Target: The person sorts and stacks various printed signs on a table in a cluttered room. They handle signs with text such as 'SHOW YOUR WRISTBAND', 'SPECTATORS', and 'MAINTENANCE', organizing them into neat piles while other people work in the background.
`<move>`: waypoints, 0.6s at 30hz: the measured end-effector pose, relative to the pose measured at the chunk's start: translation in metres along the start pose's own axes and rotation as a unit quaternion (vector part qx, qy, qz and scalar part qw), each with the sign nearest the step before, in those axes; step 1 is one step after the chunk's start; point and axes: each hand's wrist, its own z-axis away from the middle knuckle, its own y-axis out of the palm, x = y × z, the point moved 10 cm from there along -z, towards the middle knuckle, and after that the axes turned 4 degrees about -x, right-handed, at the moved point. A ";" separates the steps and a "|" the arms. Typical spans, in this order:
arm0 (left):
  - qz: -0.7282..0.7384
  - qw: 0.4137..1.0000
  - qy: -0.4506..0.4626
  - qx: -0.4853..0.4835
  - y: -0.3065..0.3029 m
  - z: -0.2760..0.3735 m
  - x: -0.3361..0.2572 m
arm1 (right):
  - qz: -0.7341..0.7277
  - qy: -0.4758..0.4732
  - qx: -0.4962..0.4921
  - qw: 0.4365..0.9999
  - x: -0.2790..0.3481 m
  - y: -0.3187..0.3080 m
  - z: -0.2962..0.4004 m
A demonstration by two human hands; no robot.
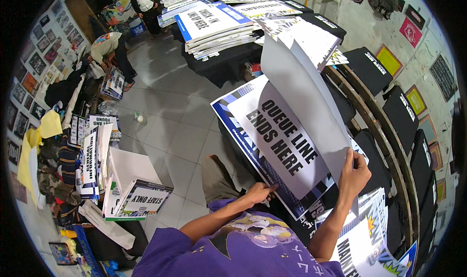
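Observation:
A printed sign (281, 131) with a blue border and large dark lettering lies slanted in front of me. My left hand (259, 194) grips its near lower edge, with a finger over the border. Pinched between the thumb and fingers of my right hand (354, 173) is the edge of a thin, plain pale sheet (310, 91). This sheet curls up above the sign and covers its right side. At my right, more printed signs (359, 237) lie in a stack, partly behind my right forearm. What supports the sign is mostly hidden beneath it.
A thick stack of signs (215, 27) stands on a black-draped table (204, 63) ahead. Wooden rails (379, 120) run along the right beside black-covered chair backs (368, 70). More signs (144, 200) stand at the left. One person (109, 51) bends over; another (146, 7) stands farther back.

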 end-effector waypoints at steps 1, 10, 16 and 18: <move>-0.018 1.000 0.017 0.003 0.000 0.002 -0.008 | -0.003 -0.003 0.000 1.000 -0.002 0.000 0.000; -0.051 0.999 0.017 -0.001 -0.004 0.018 -0.026 | 0.013 -0.015 0.016 1.000 -0.005 0.011 0.002; 0.128 0.980 0.072 -0.130 -0.044 -0.002 -0.013 | 0.009 -0.038 0.054 0.998 -0.015 0.024 0.009; 0.105 0.976 0.116 -0.149 -0.053 -0.002 -0.027 | 0.028 -0.012 0.072 0.997 -0.012 0.022 0.015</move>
